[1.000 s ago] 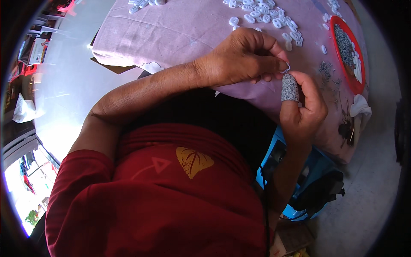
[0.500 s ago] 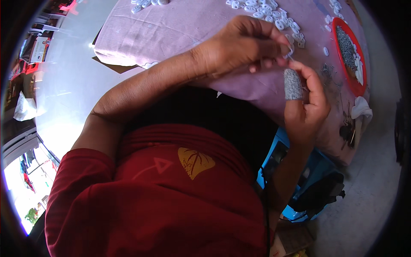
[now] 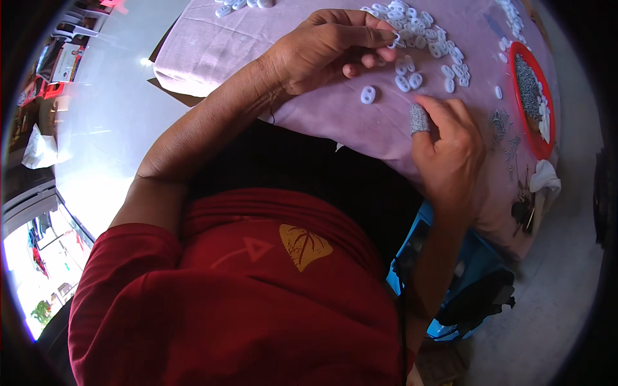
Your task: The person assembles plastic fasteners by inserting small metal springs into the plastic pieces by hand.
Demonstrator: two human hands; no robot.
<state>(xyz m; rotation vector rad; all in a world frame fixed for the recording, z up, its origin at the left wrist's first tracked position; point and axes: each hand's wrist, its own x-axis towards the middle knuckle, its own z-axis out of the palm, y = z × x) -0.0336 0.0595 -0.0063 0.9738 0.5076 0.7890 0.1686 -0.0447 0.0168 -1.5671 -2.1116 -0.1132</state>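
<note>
My left hand (image 3: pixel 331 51) is above the pink cloth-covered table (image 3: pixel 225 51), thumb and forefinger pinching a small white plastic piece (image 3: pixel 394 42), partly covered by the fingertips. My right hand (image 3: pixel 454 141) is lower and to the right, its thumb and forefinger apart with nothing visible between them. A grey knitted finger cover (image 3: pixel 420 118) is on the right thumb. Between the hands lie several white oval pieces with two holes; one white oval piece (image 3: pixel 368 95) sits apart, below the left fingers. A larger pile of white pieces (image 3: pixel 418 26) spreads beyond the left hand.
A red tray (image 3: pixel 517 71) at the right holds many small grey metal parts (image 3: pixel 529 87) and white pieces. Loose metal parts (image 3: pixel 500 123) lie beside it. Tools (image 3: pixel 524 206) and a white cloth (image 3: pixel 546 177) are at the table's right edge. A blue object (image 3: pixel 473 270) stands below.
The hands have moved apart: my left hand went up and left, still pinching the white piece, and my right hand drew down and slightly left. White ovals behind them are uncovered.
</note>
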